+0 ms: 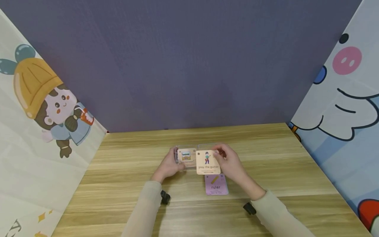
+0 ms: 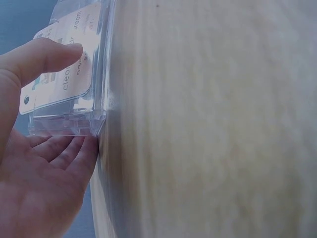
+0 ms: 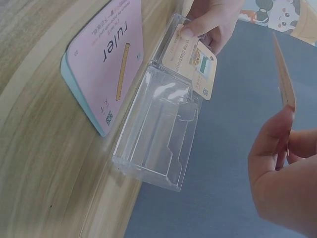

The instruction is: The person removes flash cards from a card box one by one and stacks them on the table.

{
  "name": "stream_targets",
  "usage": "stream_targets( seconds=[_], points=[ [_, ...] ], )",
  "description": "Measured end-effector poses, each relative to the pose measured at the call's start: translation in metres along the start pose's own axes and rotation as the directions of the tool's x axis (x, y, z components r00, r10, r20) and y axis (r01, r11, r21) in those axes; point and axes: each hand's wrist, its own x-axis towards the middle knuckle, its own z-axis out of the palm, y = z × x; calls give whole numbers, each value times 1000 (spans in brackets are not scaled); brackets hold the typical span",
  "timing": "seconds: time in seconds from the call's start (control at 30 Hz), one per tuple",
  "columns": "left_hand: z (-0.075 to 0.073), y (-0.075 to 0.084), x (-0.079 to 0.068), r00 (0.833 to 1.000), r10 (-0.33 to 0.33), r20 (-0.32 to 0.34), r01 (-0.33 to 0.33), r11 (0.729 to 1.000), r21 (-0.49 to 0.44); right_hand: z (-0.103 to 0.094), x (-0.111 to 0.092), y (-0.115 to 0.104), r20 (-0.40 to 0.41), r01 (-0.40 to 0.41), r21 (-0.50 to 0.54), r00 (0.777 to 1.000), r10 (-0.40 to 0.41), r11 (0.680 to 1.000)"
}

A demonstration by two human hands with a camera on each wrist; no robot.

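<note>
A clear plastic box (image 3: 158, 129) with two compartments lies on the table. My left hand (image 1: 170, 164) grips its left end, the thumb over a cream flashcard (image 2: 74, 82) about cleaning the classroom, the fingers at the box's end wall. That card sits on top in the left compartment; the other compartment shows bare plastic in the right wrist view. Between thumb and fingers, my right hand (image 1: 232, 163) pinches a "play the guitar" flashcard (image 1: 208, 163), raised above the box's right side. Nearer me lies a stack of flashcards topped by a purple "ruler" card (image 1: 216, 185).
The wood-grain table (image 1: 118, 187) runs back to a dark blue-grey panel (image 1: 189, 65). Cartoon-printed sheets flank it, a child figure (image 1: 56, 98) on the left and a pig-nosed figure (image 1: 347, 60) on the right.
</note>
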Motion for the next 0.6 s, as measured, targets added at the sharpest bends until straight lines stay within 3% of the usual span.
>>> stream_targets(
  seconds=[0.6],
  points=[
    [0, -1, -1, 1000, 5, -7, -5, 1000, 7, -7, -6, -1, 37, -77, 73, 997, 74, 994]
  ],
)
